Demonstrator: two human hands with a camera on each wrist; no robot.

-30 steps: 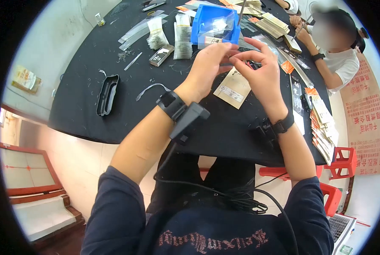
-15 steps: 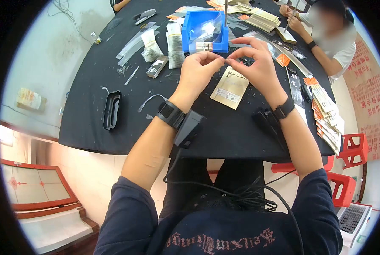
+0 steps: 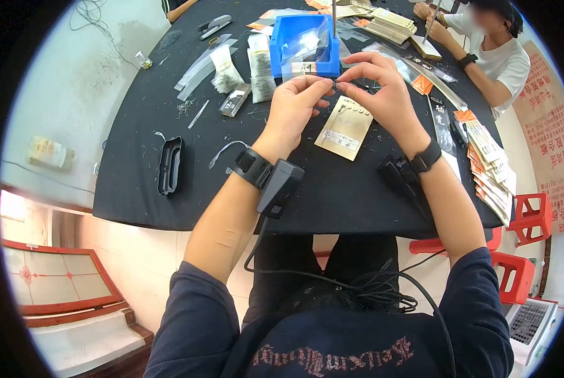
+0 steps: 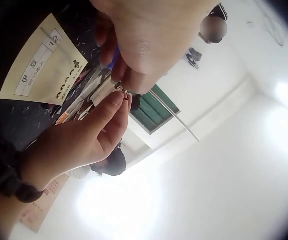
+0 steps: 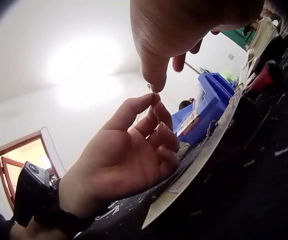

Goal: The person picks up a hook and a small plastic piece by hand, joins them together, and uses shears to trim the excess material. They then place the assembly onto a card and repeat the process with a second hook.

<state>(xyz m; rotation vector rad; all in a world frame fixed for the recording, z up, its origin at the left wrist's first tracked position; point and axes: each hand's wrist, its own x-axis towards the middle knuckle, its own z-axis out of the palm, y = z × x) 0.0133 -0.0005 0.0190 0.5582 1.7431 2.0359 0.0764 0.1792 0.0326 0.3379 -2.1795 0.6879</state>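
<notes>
Thumb and forefinger of my left hand pinch a tiny dark hook. My right hand meets it fingertip to fingertip and pinches at the same small piece, its other fingers spread. In the left wrist view, glints of thin metal show between the two sets of fingertips; most of the piece is covered by them. Below the hands lies a gold card with a white printed label and a row of small round marks along its far edge.
Beyond the hands stands a blue bin with clear plastic in it. Packet bundles, a small box and a black case lie to the left. Stacked cards lie right; another person sits at the far right.
My hands have come together at the fingertips, pinching the small piece, and the card below shows more fully. The view has shifted a little.
</notes>
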